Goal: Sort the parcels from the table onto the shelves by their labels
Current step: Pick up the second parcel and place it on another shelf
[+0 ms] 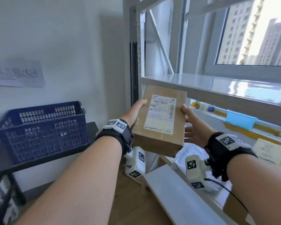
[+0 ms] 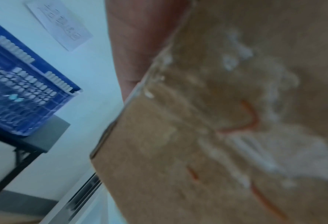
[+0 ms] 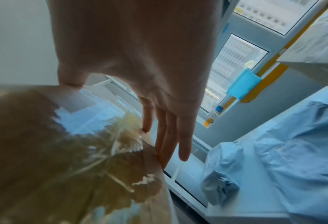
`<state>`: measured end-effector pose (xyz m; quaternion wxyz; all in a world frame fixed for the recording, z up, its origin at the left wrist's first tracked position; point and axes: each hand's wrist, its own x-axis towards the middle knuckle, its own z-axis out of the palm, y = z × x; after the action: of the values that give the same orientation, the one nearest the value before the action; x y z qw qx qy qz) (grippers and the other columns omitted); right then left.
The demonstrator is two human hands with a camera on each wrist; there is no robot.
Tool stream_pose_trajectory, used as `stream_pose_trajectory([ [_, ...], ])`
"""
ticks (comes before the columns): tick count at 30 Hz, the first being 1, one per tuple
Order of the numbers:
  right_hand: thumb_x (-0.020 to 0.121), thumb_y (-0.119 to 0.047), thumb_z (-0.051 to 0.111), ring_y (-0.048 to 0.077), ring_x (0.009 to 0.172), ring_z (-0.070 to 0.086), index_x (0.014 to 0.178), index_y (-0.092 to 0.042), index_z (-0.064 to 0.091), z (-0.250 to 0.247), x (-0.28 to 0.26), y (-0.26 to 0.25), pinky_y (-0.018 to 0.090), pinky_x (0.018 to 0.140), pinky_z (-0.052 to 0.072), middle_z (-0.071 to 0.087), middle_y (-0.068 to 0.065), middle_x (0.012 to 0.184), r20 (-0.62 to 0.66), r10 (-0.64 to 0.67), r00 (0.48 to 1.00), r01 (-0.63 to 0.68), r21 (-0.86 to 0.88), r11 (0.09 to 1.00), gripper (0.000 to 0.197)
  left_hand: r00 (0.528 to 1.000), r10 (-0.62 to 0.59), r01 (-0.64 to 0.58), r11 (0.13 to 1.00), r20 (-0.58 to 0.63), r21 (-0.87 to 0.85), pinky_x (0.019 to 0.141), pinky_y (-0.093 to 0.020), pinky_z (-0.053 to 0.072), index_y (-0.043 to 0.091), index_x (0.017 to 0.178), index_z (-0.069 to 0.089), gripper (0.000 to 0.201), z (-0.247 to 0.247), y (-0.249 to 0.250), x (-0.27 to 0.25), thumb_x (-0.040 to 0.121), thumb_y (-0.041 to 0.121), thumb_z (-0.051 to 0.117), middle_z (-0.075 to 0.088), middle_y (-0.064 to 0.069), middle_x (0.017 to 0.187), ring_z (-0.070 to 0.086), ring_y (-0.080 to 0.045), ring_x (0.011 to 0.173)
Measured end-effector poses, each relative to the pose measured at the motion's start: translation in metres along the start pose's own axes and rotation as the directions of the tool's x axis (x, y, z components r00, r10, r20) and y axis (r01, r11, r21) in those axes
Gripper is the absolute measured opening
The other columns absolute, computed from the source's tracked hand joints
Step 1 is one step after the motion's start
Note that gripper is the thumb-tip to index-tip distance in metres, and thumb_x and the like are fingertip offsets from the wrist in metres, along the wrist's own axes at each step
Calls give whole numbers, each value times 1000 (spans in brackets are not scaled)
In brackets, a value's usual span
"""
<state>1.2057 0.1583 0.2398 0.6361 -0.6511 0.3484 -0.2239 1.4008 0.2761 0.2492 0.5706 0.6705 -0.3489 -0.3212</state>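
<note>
A brown cardboard parcel (image 1: 159, 127) with a white shipping label (image 1: 161, 114) is held in the air, tilted, in front of the white shelf unit, just below its upper board (image 1: 217, 88). My left hand (image 1: 136, 109) grips its left side, thumb on top and the fingers hidden beneath. In the left wrist view the parcel (image 2: 217, 128) fills the frame beside my left hand (image 2: 136, 45). My right hand (image 1: 190, 120) rests against the right side, thumb at the top edge. In the right wrist view my right hand's fingers (image 3: 167, 144) lie straight along the parcel (image 3: 44, 151).
On the middle shelf lie a white plastic-bag parcel (image 1: 191, 151) and a labelled parcel (image 1: 271, 151) at the right. A lower shelf board (image 1: 169, 184) juts out below. A blue basket (image 1: 40, 130) stands on a black table (image 1: 91, 129) at the left. Small cups (image 1: 203, 106) sit on the window sill.
</note>
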Motion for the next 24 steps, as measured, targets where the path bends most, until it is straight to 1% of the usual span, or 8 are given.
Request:
stream_pose_trajectory([
  [2, 73, -76, 56, 37, 106, 68, 120, -12, 58, 13, 26, -21, 49, 99, 50, 70, 24, 113, -48, -16, 999, 18, 31, 999, 80, 998, 32, -33, 999, 51, 17, 103, -45, 46, 21, 94, 71, 63, -21, 15, 34, 73, 77, 54, 73, -11, 102, 66, -28, 90],
  [6, 73, -75, 57, 38, 101, 70, 121, -9, 56, 29, 69, -67, 47, 91, 55, 69, 27, 113, -157, -29, 987, 40, 64, 997, 82, 992, 57, -62, 997, 110, 42, 109, -46, 37, 12, 110, 66, 113, -57, 44, 122, 31, 93, 66, 58, -8, 129, 56, -32, 114],
  [8, 68, -79, 56, 36, 92, 70, 127, -9, 55, 31, 89, -88, 49, 93, 54, 69, 23, 110, -222, -28, 975, 47, 78, 996, 91, 972, 42, -43, 999, 229, 1, 93, -40, 36, 18, 89, 61, 87, -66, 67, 142, 35, 85, 74, 52, -5, 120, 46, -30, 104],
  [11, 68, -82, 51, 36, 87, 67, 131, -7, 53, 31, 112, -121, 51, 97, 51, 67, 24, 105, -308, -17, 951, 38, 63, 997, 98, 936, 92, -65, 994, 340, -92, 94, -40, 48, 20, 98, 71, 52, -70, 98, 150, 82, 68, 57, 72, -13, 109, 63, -29, 92],
  [13, 70, -83, 47, 36, 85, 66, 130, -5, 52, 30, 121, -141, 48, 91, 53, 65, 24, 99, -356, -36, 934, 50, 31, 998, 98, 921, 144, -106, 987, 363, -124, 96, -37, 50, 21, 99, 71, 45, -70, 107, 176, 93, 60, 48, 76, -8, 101, 67, -25, 89],
  [16, 68, -86, 44, 38, 100, 64, 129, -8, 53, 22, 137, -164, 51, 95, 51, 65, 23, 111, -392, -70, 917, 71, -12, 997, 99, 908, 211, -171, 975, 362, -140, 109, -39, 43, 25, 104, 69, 44, -69, 123, 207, 82, 61, 55, 71, -5, 112, 62, -24, 101],
  [20, 61, -89, 44, 40, 113, 62, 133, -13, 54, 9, 161, -180, 54, 98, 49, 63, 23, 126, -338, -86, 937, 71, -55, 996, 105, 903, 212, -155, 972, 373, -177, 104, -35, 41, 27, 105, 71, 57, -64, 141, 259, 63, 65, 62, 65, -5, 117, 57, -22, 104],
  [24, 62, -84, 52, 42, 112, 63, 136, -13, 51, -15, 189, -184, 53, 93, 53, 62, 24, 128, -293, -75, 953, 61, -57, 997, 102, 859, 224, -124, 963, 460, -238, 71, -29, 31, 26, 81, 73, 41, -44, 157, 304, 61, 61, 67, 54, -3, 108, 49, -19, 79],
])
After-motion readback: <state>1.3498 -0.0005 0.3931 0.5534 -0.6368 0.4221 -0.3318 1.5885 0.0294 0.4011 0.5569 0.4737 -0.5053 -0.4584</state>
